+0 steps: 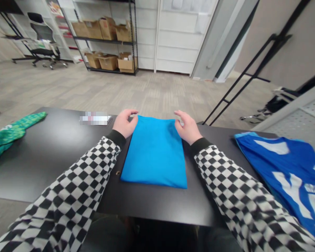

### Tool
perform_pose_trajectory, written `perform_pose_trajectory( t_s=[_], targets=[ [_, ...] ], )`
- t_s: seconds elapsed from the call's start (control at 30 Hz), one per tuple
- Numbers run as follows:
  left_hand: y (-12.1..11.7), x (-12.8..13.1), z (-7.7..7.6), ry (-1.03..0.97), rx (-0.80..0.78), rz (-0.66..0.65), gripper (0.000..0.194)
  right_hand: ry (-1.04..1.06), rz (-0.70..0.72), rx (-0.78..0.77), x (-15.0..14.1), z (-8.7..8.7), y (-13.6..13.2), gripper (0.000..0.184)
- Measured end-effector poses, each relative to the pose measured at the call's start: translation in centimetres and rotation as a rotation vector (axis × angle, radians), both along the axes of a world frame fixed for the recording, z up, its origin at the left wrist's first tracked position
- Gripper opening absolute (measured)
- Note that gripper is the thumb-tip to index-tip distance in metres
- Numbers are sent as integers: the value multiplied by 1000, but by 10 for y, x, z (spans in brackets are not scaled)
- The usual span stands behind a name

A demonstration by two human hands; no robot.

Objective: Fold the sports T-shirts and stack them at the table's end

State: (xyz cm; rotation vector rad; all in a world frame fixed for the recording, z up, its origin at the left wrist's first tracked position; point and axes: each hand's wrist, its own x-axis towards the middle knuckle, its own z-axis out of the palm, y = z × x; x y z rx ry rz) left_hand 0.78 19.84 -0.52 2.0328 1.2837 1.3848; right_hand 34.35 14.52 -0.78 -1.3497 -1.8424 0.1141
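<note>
A folded bright blue cloth (155, 152) lies as a tall rectangle in the middle of the black table (55, 154). My left hand (124, 123) pinches its far left corner, fingers curled over the edge. My right hand (187, 126) grips the far right corner the same way. Both arms wear black-and-white checked sleeves.
A green patterned garment (7, 134) lies at the table's left end. A royal blue jersey with white lettering (288, 171) covers the right end. A small flat item (94, 118) sits by the far edge. Beyond are shelves with cardboard boxes (107, 38), an office chair (43, 42) and a black stand (252, 70).
</note>
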Motion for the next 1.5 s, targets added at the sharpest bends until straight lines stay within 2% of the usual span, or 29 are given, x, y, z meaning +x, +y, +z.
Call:
perform_pose_trajectory(
  t_s=[0.1, 0.2, 0.3, 0.37, 0.43, 0.5, 0.67, 0.73, 0.8, 0.9, 0.97, 1.07, 1.2, 1.3, 1.37, 1.43, 1.5],
  targets=[
    [-50, 6, 13, 211, 154, -149, 26, -271, 171, -81, -33, 23, -44, 39],
    [-123, -6, 13, 307, 249, -313, 29, -375, 208, -146, -58, 39, -114, 43],
    [-194, -36, -1, 507, 223, -352, 44, -400, 234, -215, -65, 33, -192, 60],
    [-226, -57, -12, 718, 139, -370, 58, -443, 283, -298, -64, 21, -231, 76],
    [-243, -71, -20, 870, 60, -375, 70, -478, 291, -365, -63, 9, -253, 81],
    [-251, -79, -23, 938, 29, -368, 75, -494, 279, -404, -61, 2, -263, 81],
    [-271, -82, -31, 963, 124, -329, 75, -497, 265, -371, -48, -5, -286, 93],
    [-284, -83, -35, 941, 192, -318, 71, -507, 256, -317, -41, -12, -303, 85],
    [-296, -84, -37, 899, 257, -313, 55, -489, 209, -252, -36, -21, -320, 67],
    [-310, -83, -35, 812, 319, -349, 45, -400, 131, -162, -36, -27, -339, 46],
    [-318, -81, -27, 751, 315, -376, 42, -347, 134, -120, -37, -22, -349, 39],
    [-334, -82, -6, 646, 239, -399, 41, -300, 216, -87, -36, 0, -366, 39],
    [-370, -94, 44, 491, 44, -442, 33, -234, 350, -118, -28, 49, -403, 40],
    [-395, -105, 88, 383, -131, -534, 21, -172, 412, -228, -22, 92, -434, 37],
    [-403, -110, 109, 328, -232, -600, 18, -140, 470, -300, -18, 116, -448, 29],
    [-401, -111, 119, 310, -312, -599, 18, -113, 519, -352, -15, 131, -450, 25],
    [-390, -109, 118, 326, -388, -542, 22, -91, 522, -386, -11, 135, -440, 25]
  ],
)
